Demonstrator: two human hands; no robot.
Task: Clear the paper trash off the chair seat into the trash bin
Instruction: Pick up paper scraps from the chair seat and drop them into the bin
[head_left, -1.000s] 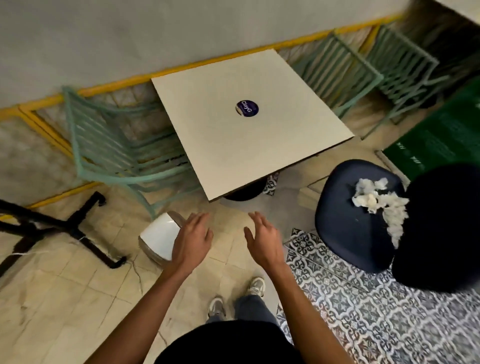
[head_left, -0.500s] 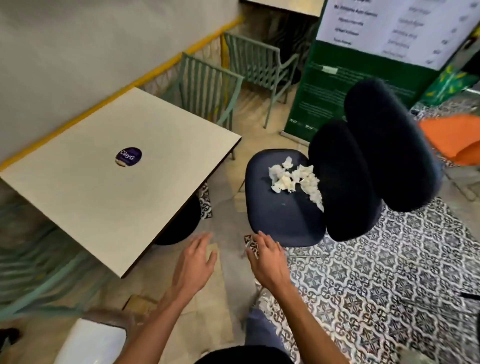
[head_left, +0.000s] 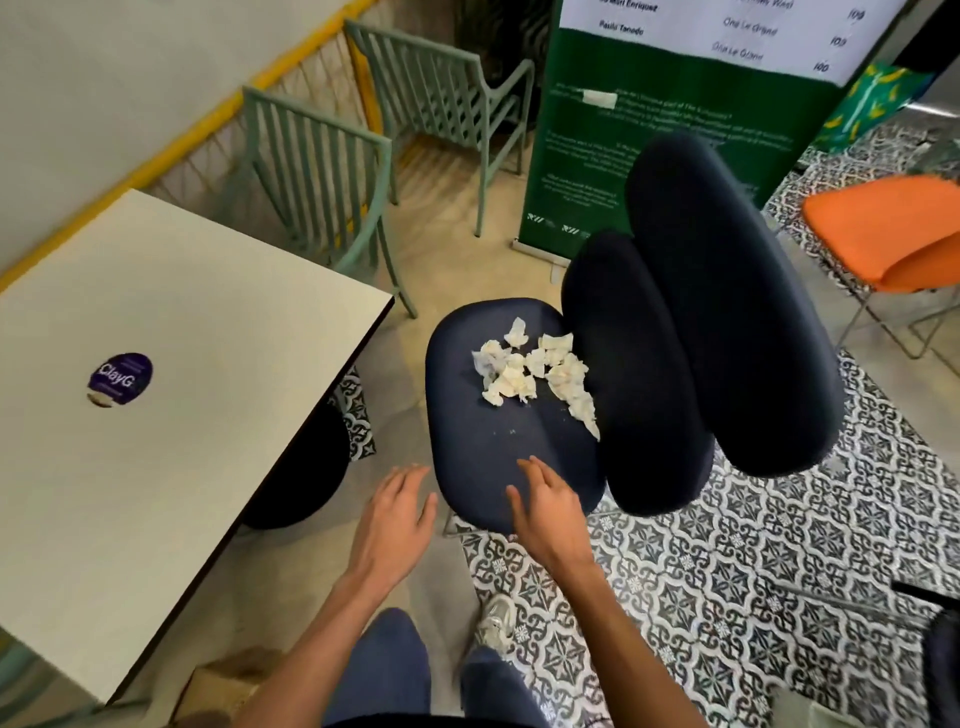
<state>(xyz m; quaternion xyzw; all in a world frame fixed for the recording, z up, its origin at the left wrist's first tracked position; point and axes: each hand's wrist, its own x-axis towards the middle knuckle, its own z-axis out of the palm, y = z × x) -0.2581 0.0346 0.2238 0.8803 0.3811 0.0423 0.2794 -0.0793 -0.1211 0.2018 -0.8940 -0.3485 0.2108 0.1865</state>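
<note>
Head view is showing the approach step: left hand and right hand are hovering empty, fingers relaxed, at the near edge of the chair seat. Paper trash is lying untouched toward that seat's back. Next move is probably calling for reaching farther and gathering it.

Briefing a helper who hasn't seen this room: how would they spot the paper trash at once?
Find the dark blue padded chair right of the white table. On its seat, near the backrest, lies crumpled white paper, the only pale heap on that dark cushion.
</note>
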